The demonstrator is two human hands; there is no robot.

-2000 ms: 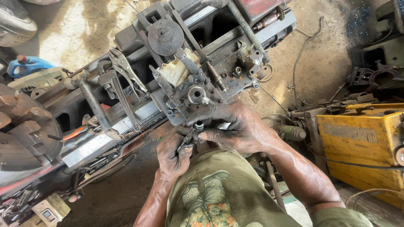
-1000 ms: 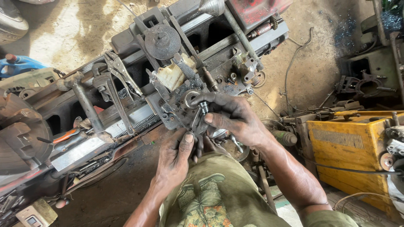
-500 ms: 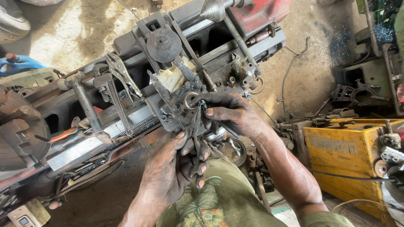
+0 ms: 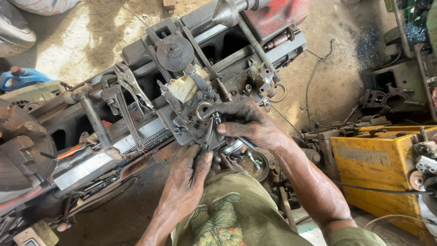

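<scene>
A greasy lathe carriage (image 4: 186,107) sits across the diagonal lathe bed (image 4: 136,132). My right hand (image 4: 248,125) lies over the carriage's front, its fingers curled round a dark rod-like handle (image 4: 247,143). A thin metal spanner (image 4: 208,134) with a ring end hangs down the carriage face. My left hand (image 4: 191,175) reaches up from below, and its thumb and fingers pinch the spanner's lower end. A round handwheel (image 4: 257,160) shows just under my right hand. Both hands are black with grease.
Locking pliers (image 4: 129,82) and a pipe wrench (image 4: 116,98) lie on the bed to the left. The big chuck (image 4: 20,155) is at far left, with an orange-handled tool (image 4: 68,151) near it. A yellow metal box (image 4: 387,164) stands at the right, with scrap parts on dirt floor.
My left hand has come up from under the carriage and closed on the spanner's lower end. My right hand has shifted slightly right along the carriage front.
</scene>
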